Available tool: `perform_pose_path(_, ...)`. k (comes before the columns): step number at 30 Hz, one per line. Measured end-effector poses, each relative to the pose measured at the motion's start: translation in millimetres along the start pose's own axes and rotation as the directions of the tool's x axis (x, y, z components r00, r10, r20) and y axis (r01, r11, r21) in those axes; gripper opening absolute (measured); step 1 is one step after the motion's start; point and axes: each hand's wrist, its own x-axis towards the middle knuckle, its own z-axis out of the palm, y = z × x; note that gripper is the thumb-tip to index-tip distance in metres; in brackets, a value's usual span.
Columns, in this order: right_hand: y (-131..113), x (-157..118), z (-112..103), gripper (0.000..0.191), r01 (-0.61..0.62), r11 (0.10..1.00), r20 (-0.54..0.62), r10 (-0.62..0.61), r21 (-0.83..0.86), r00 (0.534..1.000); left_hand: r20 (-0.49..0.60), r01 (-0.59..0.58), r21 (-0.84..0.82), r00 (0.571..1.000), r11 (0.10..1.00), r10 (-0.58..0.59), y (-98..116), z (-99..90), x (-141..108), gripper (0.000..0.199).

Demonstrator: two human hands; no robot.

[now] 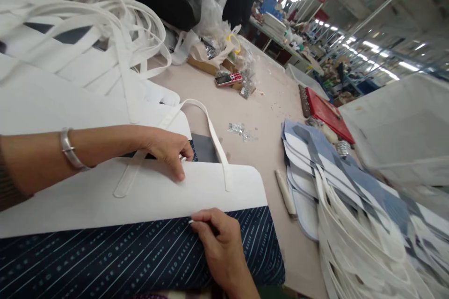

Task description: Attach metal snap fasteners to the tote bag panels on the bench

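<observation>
Working at white panel [224, 189]: left hand [168, 149] grip curled, can't tell hold; right hand [224, 243] grip pinched on small white bit [191, 222]; calls for steady fingertips.

A lane of surface [259, 149] runs near to far between the white piece [242, 182] on the left and the stacked panels [301, 182] on the right. A pale rod [286, 194] narrows it; small discs [240, 131] lie midway, with a red phone [228, 79] farther left.

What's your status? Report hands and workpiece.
Left hand on white panel. Right hand at dark printed fabric. White strap arches beyond left hand.
</observation>
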Motion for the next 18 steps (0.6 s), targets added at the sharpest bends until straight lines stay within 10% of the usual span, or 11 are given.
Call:
perform_pose_path(9,-2.3,-0.9,13.8,0.019,0.264,0.942,0.034,-0.262,-0.207,0.964,0.357,0.086,-0.256,0.934,0.963,0.011,1.3,7.6,3.8,0.029)
perform_pose_path(18,-0.8,-1.2,21.2,0.021,0.303,0.867,0.033,-0.316,-0.395,0.948,0.377,0.102,-0.375,0.925,0.921,0.051,-0.1,17.6,1.2,0.027)
